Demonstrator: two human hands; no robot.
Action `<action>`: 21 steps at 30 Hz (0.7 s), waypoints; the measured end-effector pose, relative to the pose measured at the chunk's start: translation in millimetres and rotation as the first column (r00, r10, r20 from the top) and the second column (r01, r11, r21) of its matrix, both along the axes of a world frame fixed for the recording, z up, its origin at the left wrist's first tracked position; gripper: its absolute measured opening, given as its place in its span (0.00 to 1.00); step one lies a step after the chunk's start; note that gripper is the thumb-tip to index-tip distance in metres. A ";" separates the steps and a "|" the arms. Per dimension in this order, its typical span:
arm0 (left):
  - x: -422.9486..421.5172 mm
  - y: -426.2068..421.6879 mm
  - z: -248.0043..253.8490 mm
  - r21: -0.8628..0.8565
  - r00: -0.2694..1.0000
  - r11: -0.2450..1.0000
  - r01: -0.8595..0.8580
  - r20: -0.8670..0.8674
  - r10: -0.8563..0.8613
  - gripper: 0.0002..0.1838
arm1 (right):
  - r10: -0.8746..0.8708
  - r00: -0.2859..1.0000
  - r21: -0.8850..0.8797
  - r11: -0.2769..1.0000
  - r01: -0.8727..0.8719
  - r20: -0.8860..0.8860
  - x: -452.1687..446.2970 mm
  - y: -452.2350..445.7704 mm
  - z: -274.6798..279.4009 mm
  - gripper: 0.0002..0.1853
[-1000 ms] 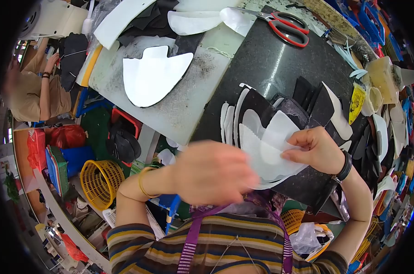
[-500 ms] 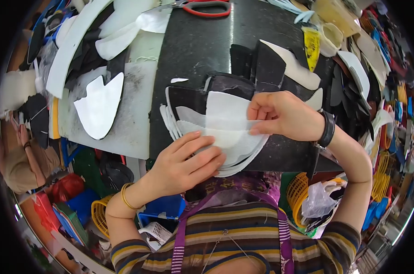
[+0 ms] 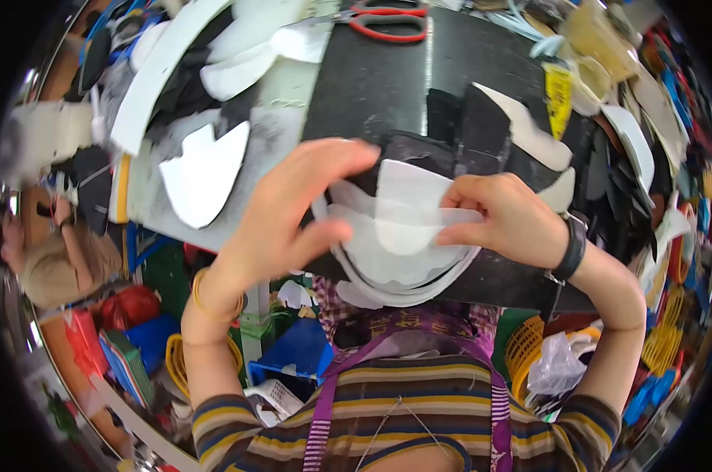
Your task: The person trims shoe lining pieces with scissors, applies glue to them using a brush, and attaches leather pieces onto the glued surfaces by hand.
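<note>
Several thin white curved pieces (image 3: 407, 271), fabric-like, lie stacked at the table's front edge, some of them sheer. My right hand (image 3: 509, 220) pinches the right edge of the top sheer piece (image 3: 364, 236) between thumb and fingers. Left of the stack, my left hand (image 3: 285, 208) is raised with thumb and fingers spread, holding nothing; it is slightly blurred. A straight-sided white piece (image 3: 415, 185) shows at the stack's back, partly under the sheer layer. Behind it lie dark pieces (image 3: 482, 130).
Red-handled scissors (image 3: 387, 22) lie at the back of the black table (image 3: 356, 86). A notched white piece (image 3: 206, 177) rests on the pale board at left. A yellow-bladed item (image 3: 558, 98) and more cut pieces are at right. Another person (image 3: 61, 259) sits at far left.
My left hand has lifted off the white stack and moved up and left, its fingers spreading. My right hand keeps its pinch on the right edge. The whole view has shifted slightly.
</note>
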State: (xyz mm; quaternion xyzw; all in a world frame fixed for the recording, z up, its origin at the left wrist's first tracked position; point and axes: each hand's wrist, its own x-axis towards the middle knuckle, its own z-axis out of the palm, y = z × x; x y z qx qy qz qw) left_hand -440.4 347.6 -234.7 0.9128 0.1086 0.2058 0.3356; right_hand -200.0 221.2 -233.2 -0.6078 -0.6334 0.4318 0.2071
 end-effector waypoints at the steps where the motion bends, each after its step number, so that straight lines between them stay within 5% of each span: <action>1: 3.8 3.4 -8.2 -0.194 1.000 0.981 -0.008 0.012 0.011 0.34 | 0.004 1.000 0.053 0.999 -0.005 0.028 -0.3 -4.4 -3.3 0.16; 2: 4.9 6.0 -14.7 -0.381 0.999 0.924 -0.005 0.032 0.018 0.37 | -0.001 0.998 0.105 0.994 -0.005 0.058 -2.5 -10.0 -5.5 0.15; 5: -1.6 11.5 -20.0 -0.445 0.985 0.891 -0.089 -0.174 0.012 0.54 | 0.166 0.956 0.439 0.860 -0.260 0.240 -18.0 -36.3 28.3 0.09; 7: -4.0 12.4 -31.4 -0.391 0.996 0.919 -0.047 -0.085 0.014 0.48 | 0.281 0.907 0.706 0.569 -0.420 0.313 -26.6 -47.7 50.0 0.13; 8: -4.0 11.8 -34.0 -0.357 0.999 0.934 -0.023 -0.037 0.011 0.45 | 0.244 0.907 0.708 0.567 -0.420 0.343 -27.2 -50.4 56.0 0.12; 10: -3.2 4.7 -24.5 -0.383 0.998 0.924 -0.016 0.050 0.038 0.52 | 0.289 0.916 0.446 0.806 -0.389 0.277 -11.3 -48.2 56.6 0.11; 12: -3.0 -6.2 -12.2 -0.543 0.980 0.838 0.047 0.187 0.066 0.57 | 0.070 0.996 0.364 0.927 -0.088 0.062 -7.2 -34.8 44.2 0.05; 13: -5.2 -15.1 -0.1 -0.698 0.995 0.717 0.000 0.070 0.069 0.63 | -0.080 0.993 0.099 0.991 0.088 -0.082 -7.9 -26.5 47.2 0.04; 14: -4.0 -22.3 0.3 -0.855 0.977 0.514 0.071 0.164 0.138 0.47 | -0.257 0.950 -0.193 0.956 0.223 -0.176 -9.1 -18.9 49.9 0.05; 16: -1.7 -18.0 19.3 -0.730 0.980 0.654 -0.198 -0.146 0.133 0.24 | -0.276 0.927 -0.357 0.918 0.175 -0.255 -0.5 -8.7 38.5 0.08; 18: 4.2 -18.8 17.7 -0.714 0.954 0.633 -0.298 -0.203 0.219 0.16 | -0.293 0.906 -0.450 0.883 0.133 -0.306 1.3 -6.8 27.3 0.10; 21: 4.0 -15.4 7.2 -0.599 0.934 0.720 -0.351 -0.281 0.222 0.18 | -0.294 0.895 -0.472 0.875 0.111 -0.335 1.7 -7.0 11.9 0.11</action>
